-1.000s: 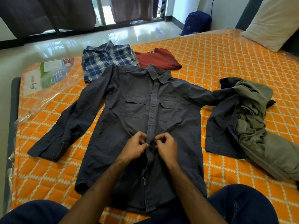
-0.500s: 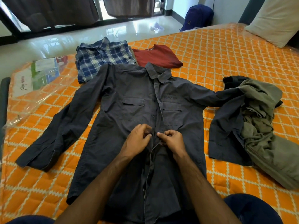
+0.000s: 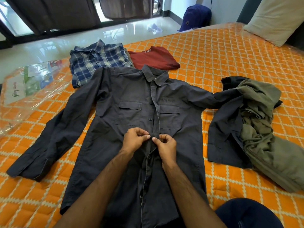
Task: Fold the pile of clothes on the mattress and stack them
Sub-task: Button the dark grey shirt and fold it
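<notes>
I see my left hand [image 3: 134,139] and right hand [image 3: 166,145] both pinching the button placket of the grey shirt [image 3: 131,99], spread flat at the mattress [image 3: 230,51] centre. Plaid shirt [image 3: 97,58] lies folded at 11 o'clock, olive clothes [image 3: 259,125] heaped at 3.

The dark grey long-sleeved cloth shirt [image 3: 131,99] looks matt and finely woven, with small plastic-looking buttons. The blue-and-white checked cloth shirt [image 3: 98,60] is soft and matt, as is the rust-red knit top [image 3: 153,58]. The olive-green crumpled cloth garment [image 3: 263,129] shows a dull, creased surface. The orange quilted mattress [image 3: 222,51] lies under glossy clear plastic wrap [image 3: 32,96]. The pale tiled floor [image 3: 82,40] shines.
</notes>
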